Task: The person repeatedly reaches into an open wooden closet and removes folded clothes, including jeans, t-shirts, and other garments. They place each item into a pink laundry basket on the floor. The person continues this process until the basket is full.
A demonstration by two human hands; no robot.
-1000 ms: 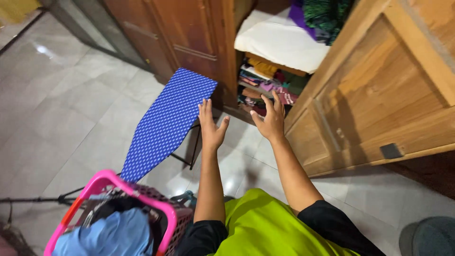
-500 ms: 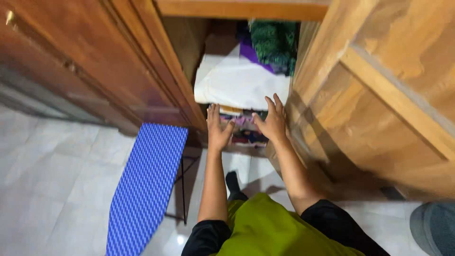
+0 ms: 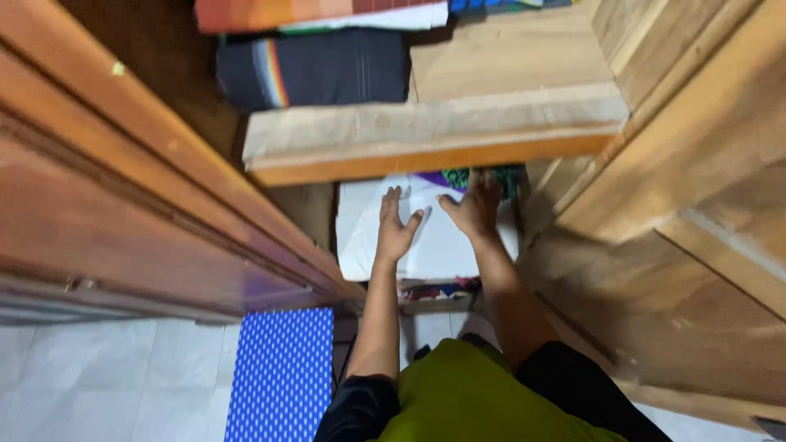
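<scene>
Probably a home bedroom: wooden wardrobe (image 3: 123,188) with folded clothes (image 3: 315,69), ironing board (image 3: 282,372) nearby

I am not seeing any package, label, sign or screen here; nothing of this kind is showing around my hands.

A folded white cloth (image 3: 446,245) lies flat on a wardrobe shelf, under the thick wooden shelf board above it, its near edge at the shelf front. Just beyond it, at the far right, sit a purple fabric (image 3: 431,178) and a crumpled green fabric (image 3: 458,175).
</scene>
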